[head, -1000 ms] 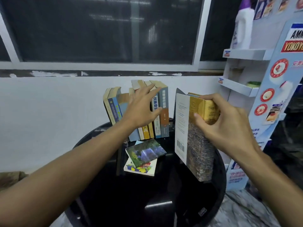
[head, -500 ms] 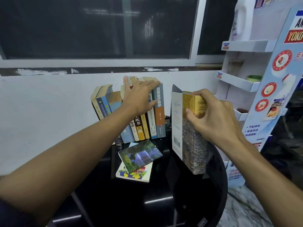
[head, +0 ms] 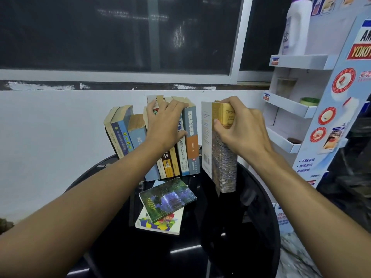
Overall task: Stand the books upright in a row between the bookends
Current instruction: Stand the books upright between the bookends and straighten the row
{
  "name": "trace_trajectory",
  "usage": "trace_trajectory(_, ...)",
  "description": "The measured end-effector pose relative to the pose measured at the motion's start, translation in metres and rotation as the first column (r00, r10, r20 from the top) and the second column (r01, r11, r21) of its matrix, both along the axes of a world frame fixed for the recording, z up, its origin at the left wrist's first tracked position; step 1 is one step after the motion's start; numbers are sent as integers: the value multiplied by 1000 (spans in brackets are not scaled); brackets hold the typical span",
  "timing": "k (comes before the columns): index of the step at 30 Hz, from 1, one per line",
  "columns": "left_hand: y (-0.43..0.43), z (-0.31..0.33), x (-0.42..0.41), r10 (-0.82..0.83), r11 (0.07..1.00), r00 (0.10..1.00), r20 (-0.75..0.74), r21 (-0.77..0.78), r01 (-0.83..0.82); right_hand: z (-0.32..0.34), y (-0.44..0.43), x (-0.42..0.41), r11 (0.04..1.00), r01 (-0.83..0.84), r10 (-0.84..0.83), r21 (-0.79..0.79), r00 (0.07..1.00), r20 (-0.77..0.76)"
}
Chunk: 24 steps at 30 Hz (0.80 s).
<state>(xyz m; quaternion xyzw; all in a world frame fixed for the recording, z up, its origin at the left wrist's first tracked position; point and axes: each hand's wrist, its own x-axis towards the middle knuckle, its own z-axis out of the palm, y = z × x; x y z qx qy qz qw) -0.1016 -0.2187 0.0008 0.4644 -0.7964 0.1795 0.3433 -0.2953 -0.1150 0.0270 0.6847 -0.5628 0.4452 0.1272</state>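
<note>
A row of several books [head: 190, 137] stands at the back of the round black table [head: 251, 237]; its left-most ones lean to the left. My left hand [head: 164, 125] rests on the row's middle, fingers laid over the tops and thumb against a spine. My right hand [head: 245, 129] grips the top of a thick book with a gold spine [head: 224, 167], held upright on the table just right of the row. A thin white-backed book [head: 206, 141] stands against its left side. No bookend is clearly visible.
Two books lie flat in front of the row: a green landscape-cover book [head: 166, 197] on top of a white book with a colourful picture [head: 160, 225]. A white display rack [head: 291, 107] with a white bottle [head: 297, 27] stands right of the table. A white wall is behind.
My right hand has brought the thick book from a tilt to upright and closer to the row. My left hand has settled flatter over the row's tops.
</note>
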Motion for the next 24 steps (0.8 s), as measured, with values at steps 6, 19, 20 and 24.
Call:
trace_trajectory(6,-2,-2,2,-1,1000,1000,-2,-12,0,-16,-33,8,991,11,-7,-131,999,31)
trace_trajectory(19,-4,-1,9,-25,999,999,-26,25,26,-72,-83,10,972,23,16,-235,987,161)
trace_trajectory(20,-4,-1,9,-31,999,999,-30,24,31,-73,-87,11,973,27,11,-229,987,161)
trace_trajectory(24,-2,-2,9,-44,999,998,-37,18,45,-76,-96,13,975,31,2,-222,990,143)
